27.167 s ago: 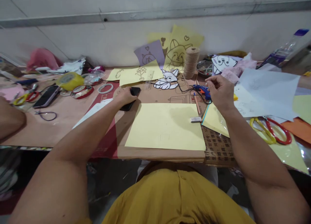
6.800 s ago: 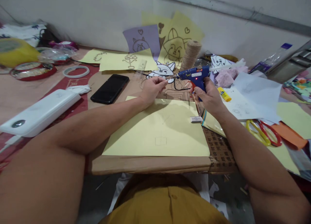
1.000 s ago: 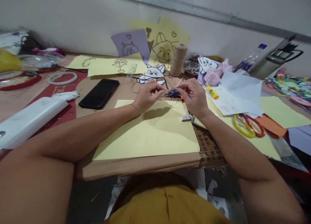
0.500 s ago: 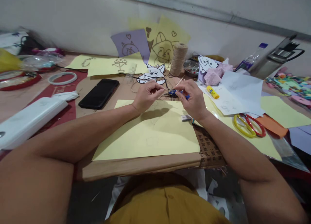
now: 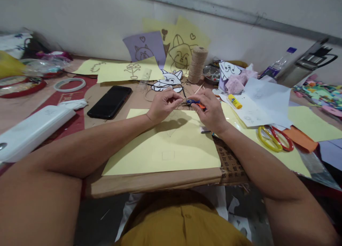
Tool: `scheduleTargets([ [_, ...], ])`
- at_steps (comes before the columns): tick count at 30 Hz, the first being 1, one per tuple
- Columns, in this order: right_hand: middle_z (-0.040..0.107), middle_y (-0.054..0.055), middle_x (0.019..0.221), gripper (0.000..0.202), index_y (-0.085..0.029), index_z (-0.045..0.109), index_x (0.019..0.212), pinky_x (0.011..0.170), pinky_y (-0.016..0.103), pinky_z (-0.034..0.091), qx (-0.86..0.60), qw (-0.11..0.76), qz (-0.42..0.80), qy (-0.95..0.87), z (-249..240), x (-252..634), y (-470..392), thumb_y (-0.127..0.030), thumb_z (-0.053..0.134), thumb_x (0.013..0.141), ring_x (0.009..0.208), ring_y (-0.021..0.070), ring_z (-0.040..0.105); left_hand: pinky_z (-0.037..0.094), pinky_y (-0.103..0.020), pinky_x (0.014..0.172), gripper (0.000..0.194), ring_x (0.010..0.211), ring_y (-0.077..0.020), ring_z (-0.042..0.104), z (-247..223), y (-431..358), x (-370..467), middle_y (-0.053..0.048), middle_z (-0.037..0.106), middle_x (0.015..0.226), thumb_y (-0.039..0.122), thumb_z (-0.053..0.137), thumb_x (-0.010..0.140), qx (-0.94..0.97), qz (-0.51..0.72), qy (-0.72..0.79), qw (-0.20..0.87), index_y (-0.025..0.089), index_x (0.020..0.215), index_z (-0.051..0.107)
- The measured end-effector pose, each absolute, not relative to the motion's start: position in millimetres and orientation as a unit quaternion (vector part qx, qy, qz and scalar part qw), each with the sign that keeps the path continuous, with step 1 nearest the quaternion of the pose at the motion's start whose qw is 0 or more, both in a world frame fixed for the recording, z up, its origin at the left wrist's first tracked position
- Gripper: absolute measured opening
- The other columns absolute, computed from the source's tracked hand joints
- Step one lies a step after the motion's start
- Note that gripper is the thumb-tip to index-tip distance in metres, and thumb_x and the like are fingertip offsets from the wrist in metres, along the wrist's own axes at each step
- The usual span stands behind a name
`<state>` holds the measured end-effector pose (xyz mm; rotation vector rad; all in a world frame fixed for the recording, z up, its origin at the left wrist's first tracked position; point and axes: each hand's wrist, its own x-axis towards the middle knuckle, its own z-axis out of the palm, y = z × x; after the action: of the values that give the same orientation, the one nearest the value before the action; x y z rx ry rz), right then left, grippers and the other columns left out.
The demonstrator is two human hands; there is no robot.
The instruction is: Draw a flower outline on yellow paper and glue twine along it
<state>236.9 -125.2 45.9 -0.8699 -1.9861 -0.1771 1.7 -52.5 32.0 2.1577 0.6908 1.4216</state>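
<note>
My left hand point(image 5: 166, 103) pinches a thin strand of twine over the back edge of a yellow sheet point(image 5: 160, 142). Close on its right, my right hand point(image 5: 211, 109) is closed round a small blue and orange tool point(image 5: 196, 103), whose tip meets the twine between the hands. Faint pencil lines, one a small square, mark the yellow sheet. Behind my fingers lies a white cut-out of a cartoon animal point(image 5: 168, 80). The twine spool point(image 5: 198, 65) stands upright just beyond my right hand. An eraser point(image 5: 205, 130) rests under my right wrist.
To the left are a black phone point(image 5: 109, 102), a white case point(image 5: 37, 130) and a tape roll point(image 5: 70, 84). On the right lie a yellow glue stick point(image 5: 235, 101), scissors point(image 5: 275, 138) and white papers point(image 5: 264, 100). A metal flask point(image 5: 301, 68) leans at the back right.
My right hand has turned slightly, and its fingers sit differently on the tool, so an orange part now shows. My left hand stays nearly in place.
</note>
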Motion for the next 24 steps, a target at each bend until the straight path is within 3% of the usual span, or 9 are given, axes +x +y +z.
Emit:
scheduleTargets([
  [13, 0.075, 0.011, 0.114, 0.020, -0.031, 0.077, 0.126, 0.100, 0.057, 0.062, -0.377, 0.459, -0.058, -0.802, 47.5, 236.4, -126.1, -0.038, 0.066, 0.110, 0.111, 0.0341, 0.071, 0.048, -0.029, 0.065, 0.018, 0.070, -0.0157, 0.060, 32.1, -53.4, 3.6, -0.005, 0.076, 0.082, 0.035, 0.080, 0.096, 0.788, 0.509, 0.252, 0.238, 0.020, 0.091, 0.088],
  [19, 0.074, 0.009, 0.109, 0.018, -0.030, 0.078, 0.124, 0.096, 0.054, 0.062, -0.351, 0.486, -0.051, -0.799, 48.5, 236.7, -125.9, -0.031, 0.067, 0.110, 0.108, 0.0320, 0.071, 0.049, -0.029, 0.066, 0.016, 0.071, -0.0159, 0.060, 32.3, -52.9, 4.4, -0.006, 0.077, 0.082, 0.033, 0.080, 0.095, 0.784, 0.521, 0.232, 0.246, 0.020, 0.090, 0.088],
  [24, 0.073, 0.008, 0.107, 0.016, -0.031, 0.079, 0.121, 0.094, 0.053, 0.062, -0.366, 0.477, -0.037, -0.798, 48.1, 236.9, -125.8, -0.036, 0.067, 0.111, 0.107, 0.0321, 0.071, 0.049, -0.029, 0.065, 0.012, 0.071, -0.0158, 0.060, 32.5, -53.2, 4.5, -0.006, 0.078, 0.082, 0.031, 0.084, 0.093, 0.786, 0.515, 0.238, 0.247, 0.021, 0.090, 0.089],
])
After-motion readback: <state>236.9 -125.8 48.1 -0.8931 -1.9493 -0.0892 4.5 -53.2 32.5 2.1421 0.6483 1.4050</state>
